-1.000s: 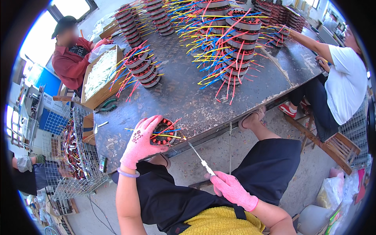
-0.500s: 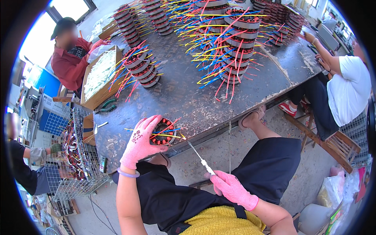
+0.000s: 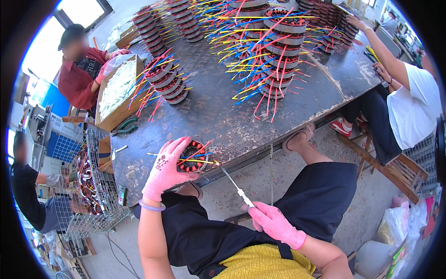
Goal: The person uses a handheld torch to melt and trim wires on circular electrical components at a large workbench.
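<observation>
In a pink glove, my left hand [image 3: 166, 162] grips a motor stator [image 3: 194, 149] at the near edge of the table. The stator is a dark ring with red windings, and red, blue and yellow lead wires stick out of it. My right hand [image 3: 277, 225], also gloved in pink, is closed round the white handle of a soldering iron [image 3: 245, 197]. The iron slants up to the left, and its tip is at the end of the yellow wire [image 3: 210, 162]. Whether tip and wire touch is too small to tell.
Tall stator stacks [image 3: 284, 53] with wires jutting out stand across the table [image 3: 213, 100]. A shorter stack [image 3: 166, 80] is beside a cardboard box [image 3: 118, 95] of white sleeves and green-handled pliers [image 3: 125, 126]. Co-workers sit left and right; a wire basket [image 3: 95, 204] stands at left.
My hands, the stator and the iron have barely moved. The co-worker at right has stretched an arm toward the far stacks. The person at far left has leaned more into view.
</observation>
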`<state>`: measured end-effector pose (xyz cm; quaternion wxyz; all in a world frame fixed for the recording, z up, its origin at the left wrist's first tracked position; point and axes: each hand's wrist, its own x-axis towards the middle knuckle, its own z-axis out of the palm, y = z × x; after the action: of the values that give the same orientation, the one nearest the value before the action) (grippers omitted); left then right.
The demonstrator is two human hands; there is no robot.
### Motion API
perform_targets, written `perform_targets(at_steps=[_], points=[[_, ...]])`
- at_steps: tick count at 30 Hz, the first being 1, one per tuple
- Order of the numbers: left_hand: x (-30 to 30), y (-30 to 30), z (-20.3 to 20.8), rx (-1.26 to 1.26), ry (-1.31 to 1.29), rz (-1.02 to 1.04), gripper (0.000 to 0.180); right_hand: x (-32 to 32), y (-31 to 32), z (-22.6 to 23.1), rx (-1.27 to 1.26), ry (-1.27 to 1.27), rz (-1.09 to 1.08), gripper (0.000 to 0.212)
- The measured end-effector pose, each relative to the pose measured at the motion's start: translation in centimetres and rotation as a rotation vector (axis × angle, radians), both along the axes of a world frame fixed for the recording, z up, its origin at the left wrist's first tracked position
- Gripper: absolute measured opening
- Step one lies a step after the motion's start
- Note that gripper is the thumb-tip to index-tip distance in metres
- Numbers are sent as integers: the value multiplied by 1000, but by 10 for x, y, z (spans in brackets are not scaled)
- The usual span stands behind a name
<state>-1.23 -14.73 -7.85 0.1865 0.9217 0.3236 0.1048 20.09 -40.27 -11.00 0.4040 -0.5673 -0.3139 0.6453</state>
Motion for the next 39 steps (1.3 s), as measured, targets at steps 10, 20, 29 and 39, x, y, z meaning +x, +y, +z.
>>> perform_targets(at_steps=[10, 20, 29, 39], points=[[-1, -1, 1, 3, 3, 3, 101, 0, 0, -1, -4, 2, 5, 36], [-1, -1, 0, -5, 0, 3, 100, 1, 1, 1, 7, -5, 9, 36], [-2, -1, 4, 34, 23, -34, 95, 3, 2, 6, -58, 6, -18, 37], [-2, 1, 2, 19, -19, -33, 96, 0, 2, 5, -61, 105, -79, 37]])
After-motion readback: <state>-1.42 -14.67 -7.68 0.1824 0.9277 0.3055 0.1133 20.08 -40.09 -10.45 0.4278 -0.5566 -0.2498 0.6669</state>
